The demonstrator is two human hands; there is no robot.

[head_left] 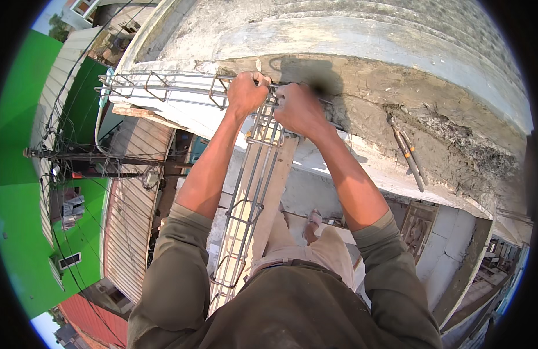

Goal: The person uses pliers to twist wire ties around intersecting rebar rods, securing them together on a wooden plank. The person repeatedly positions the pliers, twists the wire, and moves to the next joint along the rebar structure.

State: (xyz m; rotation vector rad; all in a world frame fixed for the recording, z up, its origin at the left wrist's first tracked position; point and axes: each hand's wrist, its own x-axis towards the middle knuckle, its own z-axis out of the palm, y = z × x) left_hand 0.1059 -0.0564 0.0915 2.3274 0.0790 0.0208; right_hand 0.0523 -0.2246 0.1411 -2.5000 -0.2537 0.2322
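Two steel rebar cages meet at a corner on the concrete ledge. One rebar cage runs from my body up to the corner, and the other rebar cage reaches out to the left. My left hand is closed at the joint, its fingertips pinched together; what lies between them is too small to tell. Beside it, my right hand curls over the top end of the near cage, with bar ends showing past the knuckles. Pincers with orange marks on their dark handles lie on the ledge to the right.
A wooden plank lies along the near cage. Rough mortar covers the ledge, and a corrugated roof rises beyond. Overhead cables cross at the left, near a green wall and lower metal roofs. My foot shows below.
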